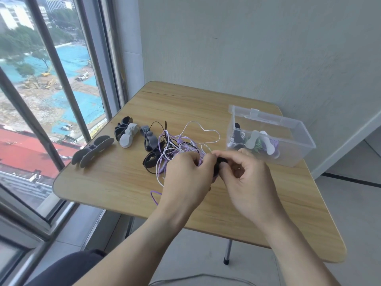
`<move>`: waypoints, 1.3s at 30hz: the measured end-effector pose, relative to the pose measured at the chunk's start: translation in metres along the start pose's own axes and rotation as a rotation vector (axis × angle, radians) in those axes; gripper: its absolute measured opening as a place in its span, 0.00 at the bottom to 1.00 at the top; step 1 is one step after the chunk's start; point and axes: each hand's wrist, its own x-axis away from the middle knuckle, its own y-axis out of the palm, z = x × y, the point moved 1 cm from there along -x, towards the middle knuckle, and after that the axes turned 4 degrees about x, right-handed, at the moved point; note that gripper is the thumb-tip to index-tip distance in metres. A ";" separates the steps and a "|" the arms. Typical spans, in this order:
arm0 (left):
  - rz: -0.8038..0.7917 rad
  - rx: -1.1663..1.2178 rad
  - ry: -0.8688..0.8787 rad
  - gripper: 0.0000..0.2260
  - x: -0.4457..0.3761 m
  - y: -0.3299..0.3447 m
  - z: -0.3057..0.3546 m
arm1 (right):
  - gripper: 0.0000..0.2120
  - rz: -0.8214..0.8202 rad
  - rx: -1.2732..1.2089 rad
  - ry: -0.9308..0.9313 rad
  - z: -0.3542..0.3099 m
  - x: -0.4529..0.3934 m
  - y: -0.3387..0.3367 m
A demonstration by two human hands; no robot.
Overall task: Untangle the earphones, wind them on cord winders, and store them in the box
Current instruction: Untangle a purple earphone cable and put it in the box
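Wooden table (115,182) by a window, left hand (185,172) and right hand (247,174) pinching a black cord winder (219,163) over tangled purple, white and black earphones (177,147), spare winders (92,150) left, clear box (292,150) holding wound sets right

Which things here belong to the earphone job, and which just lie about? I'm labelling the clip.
Job:
- tangled earphones
- black winder, held by left hand and right hand
- spare winders
- clear box

Lying about:
- table
- window
- floor cable
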 end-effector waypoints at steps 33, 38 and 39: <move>-0.149 -0.025 -0.023 0.20 -0.012 -0.018 0.006 | 0.10 -0.121 -0.523 0.491 0.010 -0.006 0.004; -0.014 -0.045 -0.010 0.17 -0.015 -0.014 0.002 | 0.09 -0.012 -0.552 0.475 0.014 -0.007 0.006; 0.002 -0.043 -0.015 0.17 -0.015 -0.013 0.003 | 0.09 -0.001 -0.585 0.465 0.012 -0.006 0.007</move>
